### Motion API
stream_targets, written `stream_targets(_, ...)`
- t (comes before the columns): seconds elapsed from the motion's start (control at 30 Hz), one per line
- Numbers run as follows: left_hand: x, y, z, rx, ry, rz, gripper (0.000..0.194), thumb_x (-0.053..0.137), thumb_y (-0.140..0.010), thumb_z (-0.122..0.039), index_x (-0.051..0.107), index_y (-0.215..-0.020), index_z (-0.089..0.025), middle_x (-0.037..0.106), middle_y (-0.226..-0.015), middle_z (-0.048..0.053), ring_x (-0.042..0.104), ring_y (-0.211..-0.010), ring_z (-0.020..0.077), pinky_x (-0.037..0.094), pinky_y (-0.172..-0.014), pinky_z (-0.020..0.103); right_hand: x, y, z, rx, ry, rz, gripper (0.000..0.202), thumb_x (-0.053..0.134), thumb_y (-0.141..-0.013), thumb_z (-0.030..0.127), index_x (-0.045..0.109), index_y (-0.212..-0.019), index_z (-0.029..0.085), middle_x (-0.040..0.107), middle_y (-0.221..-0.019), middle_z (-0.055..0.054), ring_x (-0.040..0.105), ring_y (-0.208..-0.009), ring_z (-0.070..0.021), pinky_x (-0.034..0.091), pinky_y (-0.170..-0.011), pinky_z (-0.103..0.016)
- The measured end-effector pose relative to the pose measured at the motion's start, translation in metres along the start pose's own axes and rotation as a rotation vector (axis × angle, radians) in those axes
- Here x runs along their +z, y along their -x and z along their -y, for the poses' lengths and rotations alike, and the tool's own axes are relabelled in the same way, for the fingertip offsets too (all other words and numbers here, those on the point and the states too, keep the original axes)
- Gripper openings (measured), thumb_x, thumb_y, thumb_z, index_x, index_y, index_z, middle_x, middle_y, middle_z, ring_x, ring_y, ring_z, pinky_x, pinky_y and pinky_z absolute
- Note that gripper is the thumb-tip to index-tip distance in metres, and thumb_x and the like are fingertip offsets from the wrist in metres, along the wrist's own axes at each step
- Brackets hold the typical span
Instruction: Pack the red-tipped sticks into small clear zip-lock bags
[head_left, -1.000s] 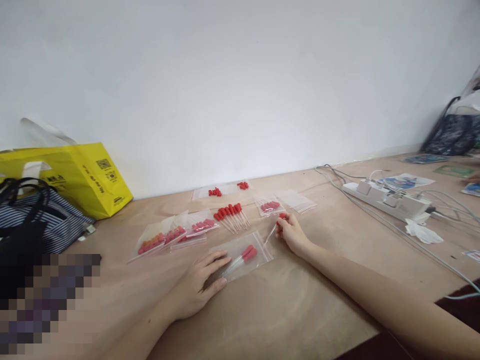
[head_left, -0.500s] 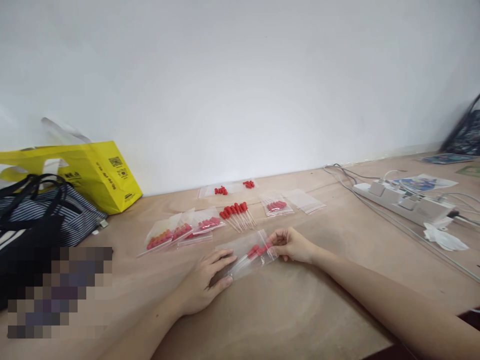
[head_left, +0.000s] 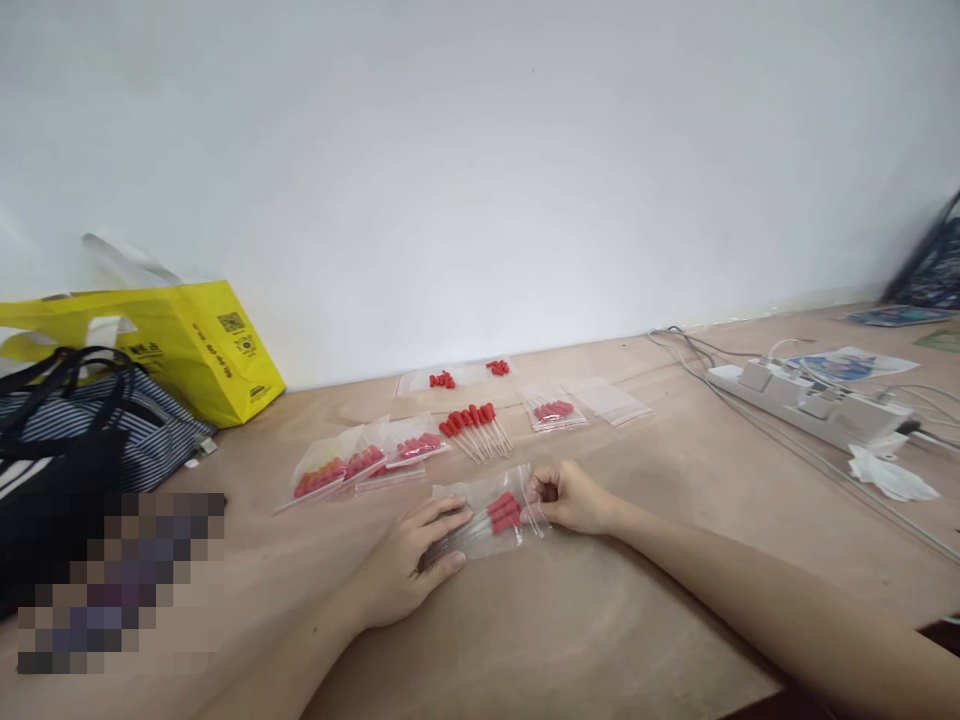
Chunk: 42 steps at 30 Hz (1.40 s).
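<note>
My left hand [head_left: 409, 565] lies flat on the near end of a clear zip bag [head_left: 487, 520] and pins it to the wooden table [head_left: 570, 640]. Inside the bag lie red-bulbed glass droppers [head_left: 502, 513]. At the bag's open right end, my right hand [head_left: 574, 497] pinches the plastic, its fingers closed on the edge. Just behind the bag, a loose row of the same droppers [head_left: 474, 425] rests on the table.
Several filled bags [head_left: 360, 465] lie to the left, another filled bag [head_left: 553, 410] and empty bags [head_left: 611, 400] behind. A yellow bag [head_left: 172, 345] and striped tote [head_left: 82, 430] stand at the left. A power strip [head_left: 810, 405] with cables and crumpled paper [head_left: 889, 475] lie at the right.
My right hand carried a dropper from the far side of the table to the bag's mouth and now grips the bag's edge; three red bulbs show inside instead of two. The left hand stayed put.
</note>
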<state>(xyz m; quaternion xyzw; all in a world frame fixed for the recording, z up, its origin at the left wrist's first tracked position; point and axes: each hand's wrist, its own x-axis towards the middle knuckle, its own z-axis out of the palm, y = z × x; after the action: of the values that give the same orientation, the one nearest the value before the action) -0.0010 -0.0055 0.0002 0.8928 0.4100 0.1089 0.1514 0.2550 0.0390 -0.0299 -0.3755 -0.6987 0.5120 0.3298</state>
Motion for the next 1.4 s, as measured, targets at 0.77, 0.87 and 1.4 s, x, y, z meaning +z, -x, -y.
stream_targets(0.77, 0.006, 0.006, 0.004, 0.01, 0.052, -0.025, 0.04, 0.043, -0.085, -0.035, 0.04, -0.124, -0.029, 0.039, -0.131, 0.004, 0.036, -0.118, 0.0238, 0.031, -0.098, 0.043, -0.009, -0.149, 0.001, 0.28, 0.21, -0.666, 0.011, 0.062, -0.057, 0.025, 0.059, -0.061, 0.014, 0.061, -0.065, -0.006, 0.056, -0.065, -0.0163, 0.038, -0.053, -0.022)
stream_targets(0.87, 0.006, 0.006, 0.004, 0.007, 0.035, -0.024, 0.04, 0.043, -0.085, -0.035, 0.04, -0.124, -0.029, 0.04, -0.13, 0.003, 0.036, -0.118, 0.0238, 0.031, -0.098, 0.042, -0.015, -0.136, 0.009, 0.207, 0.095, -0.645, 0.012, 0.056, -0.066, 0.026, 0.056, -0.064, 0.015, 0.06, -0.064, -0.003, 0.054, -0.057, -0.011, 0.037, -0.048, -0.019)
stream_targets(1.4, -0.001, -0.001, -0.008, -0.017, -0.013, -0.06, 0.038, 0.043, -0.084, -0.03, 0.041, -0.121, -0.025, 0.043, -0.128, 0.005, 0.04, -0.115, 0.024, 0.034, -0.096, 0.043, -0.025, 0.008, 0.004, 0.08, -0.436, -0.716, 0.031, 0.057, -0.066, 0.04, 0.043, -0.085, 0.019, 0.049, -0.062, 0.004, 0.048, -0.049, -0.0076, 0.042, -0.047, -0.021)
